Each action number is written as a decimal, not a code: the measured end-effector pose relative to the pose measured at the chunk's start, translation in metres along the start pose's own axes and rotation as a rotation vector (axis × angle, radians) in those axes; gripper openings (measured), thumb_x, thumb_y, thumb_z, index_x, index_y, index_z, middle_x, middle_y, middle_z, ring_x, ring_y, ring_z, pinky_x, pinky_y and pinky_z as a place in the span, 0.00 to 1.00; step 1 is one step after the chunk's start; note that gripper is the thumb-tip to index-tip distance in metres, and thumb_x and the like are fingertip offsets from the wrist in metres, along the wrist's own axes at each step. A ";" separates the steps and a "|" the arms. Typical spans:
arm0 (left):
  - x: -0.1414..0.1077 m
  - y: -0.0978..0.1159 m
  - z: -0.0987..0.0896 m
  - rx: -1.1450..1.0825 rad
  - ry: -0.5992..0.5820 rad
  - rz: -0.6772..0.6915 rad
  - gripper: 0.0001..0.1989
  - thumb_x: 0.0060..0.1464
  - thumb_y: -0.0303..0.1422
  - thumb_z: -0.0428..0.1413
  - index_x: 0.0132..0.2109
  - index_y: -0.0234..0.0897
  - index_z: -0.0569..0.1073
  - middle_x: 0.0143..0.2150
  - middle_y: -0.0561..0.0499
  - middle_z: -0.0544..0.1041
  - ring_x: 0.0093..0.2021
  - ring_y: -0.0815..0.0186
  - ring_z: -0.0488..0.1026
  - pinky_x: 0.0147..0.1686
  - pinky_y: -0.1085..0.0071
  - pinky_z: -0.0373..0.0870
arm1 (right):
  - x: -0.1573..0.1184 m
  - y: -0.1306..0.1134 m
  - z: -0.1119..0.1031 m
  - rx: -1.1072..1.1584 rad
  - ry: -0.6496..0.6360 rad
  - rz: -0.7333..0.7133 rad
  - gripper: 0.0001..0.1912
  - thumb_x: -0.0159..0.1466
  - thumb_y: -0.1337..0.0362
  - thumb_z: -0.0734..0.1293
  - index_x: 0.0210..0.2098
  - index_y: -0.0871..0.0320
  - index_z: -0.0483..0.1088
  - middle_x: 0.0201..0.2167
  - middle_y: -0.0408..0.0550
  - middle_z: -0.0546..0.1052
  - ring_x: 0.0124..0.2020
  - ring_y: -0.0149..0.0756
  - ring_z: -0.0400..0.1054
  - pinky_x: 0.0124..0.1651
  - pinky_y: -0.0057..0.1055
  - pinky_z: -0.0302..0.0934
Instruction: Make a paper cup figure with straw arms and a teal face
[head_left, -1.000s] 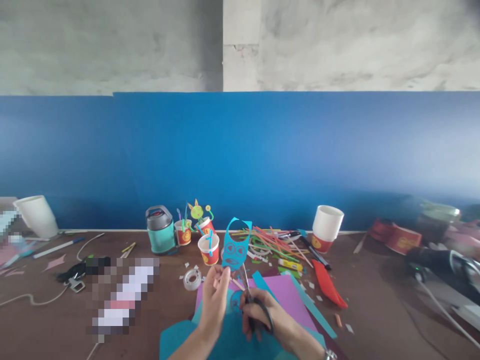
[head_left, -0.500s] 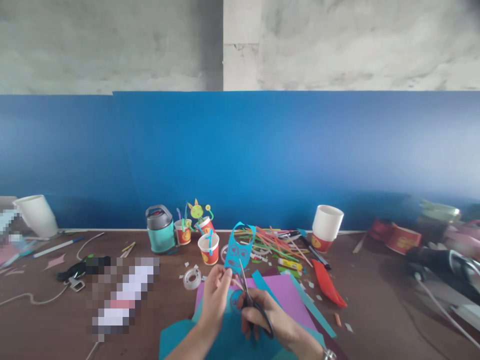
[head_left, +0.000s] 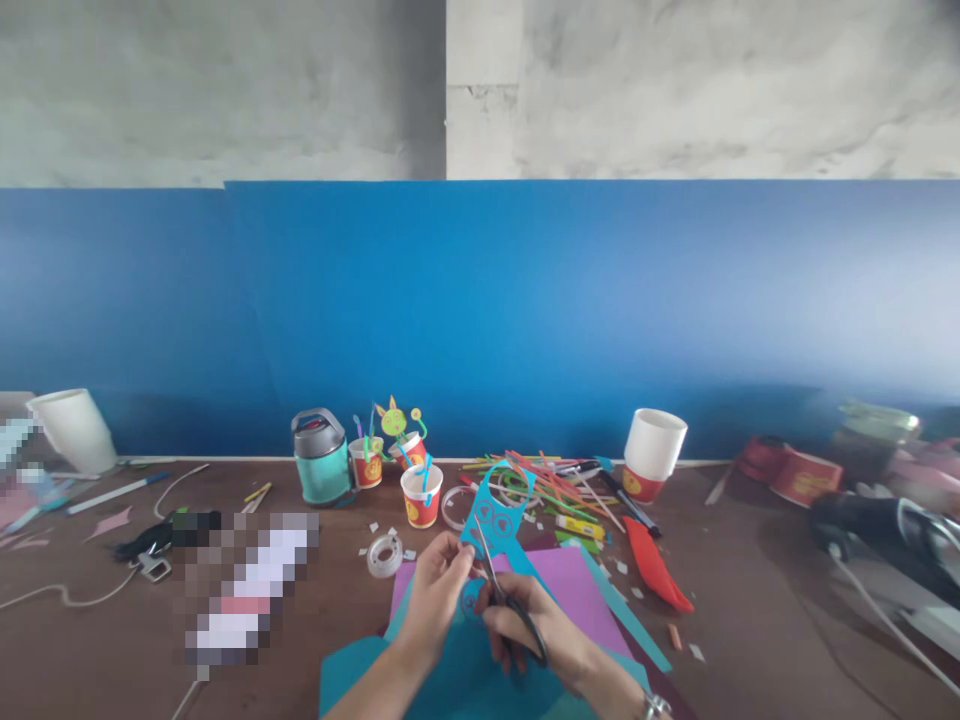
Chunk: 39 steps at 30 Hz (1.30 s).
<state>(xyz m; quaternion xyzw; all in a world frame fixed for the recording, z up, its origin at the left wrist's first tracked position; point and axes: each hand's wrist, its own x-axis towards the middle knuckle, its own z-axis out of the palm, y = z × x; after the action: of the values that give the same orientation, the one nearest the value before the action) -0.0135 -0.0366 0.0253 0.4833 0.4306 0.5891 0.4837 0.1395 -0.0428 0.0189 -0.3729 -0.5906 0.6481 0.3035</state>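
Observation:
A blue paper piece point(head_left: 504, 520) with drawn circles and a cut-out ring-shaped top is pinched at its lower left by my left hand point(head_left: 437, 585). My right hand point(head_left: 517, 620) grips black-handled scissors point(head_left: 531, 622), whose blades point up and left against the paper. Beneath both hands lie blue sheets point(head_left: 360, 670) and a purple sheet point(head_left: 574, 590). A small drawn circle shows on blue paper between the hands.
A paper cup point(head_left: 421, 500), a teal container point(head_left: 322, 472) and a tape roll point(head_left: 385, 556) stand to the left. Colored sticks point(head_left: 540, 478), a glue stick point(head_left: 580, 527), stacked cups point(head_left: 654, 452) and a red piece point(head_left: 656, 565) lie beyond and right.
The blue paper piece has tilted and shifted to the right, its ring top now leaning right. Both hands have moved slightly, still holding the paper and the scissors.

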 end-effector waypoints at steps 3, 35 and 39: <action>0.000 0.001 0.000 -0.012 0.002 0.001 0.13 0.50 0.42 0.58 0.25 0.39 0.68 0.23 0.55 0.73 0.28 0.65 0.71 0.32 0.73 0.65 | 0.001 0.001 -0.001 0.019 -0.008 -0.010 0.21 0.54 0.49 0.70 0.35 0.60 0.68 0.17 0.41 0.74 0.15 0.26 0.63 0.16 0.19 0.52; -0.001 0.002 0.000 -0.067 -0.013 0.013 0.13 0.49 0.41 0.59 0.25 0.38 0.68 0.23 0.56 0.71 0.28 0.66 0.69 0.31 0.73 0.65 | -0.001 -0.004 0.000 0.015 -0.007 0.006 0.20 0.54 0.49 0.70 0.33 0.60 0.67 0.16 0.39 0.73 0.14 0.24 0.60 0.16 0.19 0.49; 0.000 0.001 -0.001 -0.079 -0.016 0.018 0.13 0.49 0.41 0.60 0.25 0.38 0.68 0.23 0.56 0.71 0.28 0.66 0.69 0.31 0.74 0.64 | -0.002 -0.005 0.000 -0.009 0.006 0.012 0.20 0.54 0.48 0.69 0.32 0.59 0.67 0.15 0.38 0.71 0.13 0.24 0.59 0.16 0.20 0.48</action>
<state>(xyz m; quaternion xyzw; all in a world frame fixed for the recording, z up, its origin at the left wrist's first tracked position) -0.0145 -0.0364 0.0264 0.4723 0.3988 0.6063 0.5003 0.1406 -0.0440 0.0243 -0.3798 -0.5901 0.6463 0.2998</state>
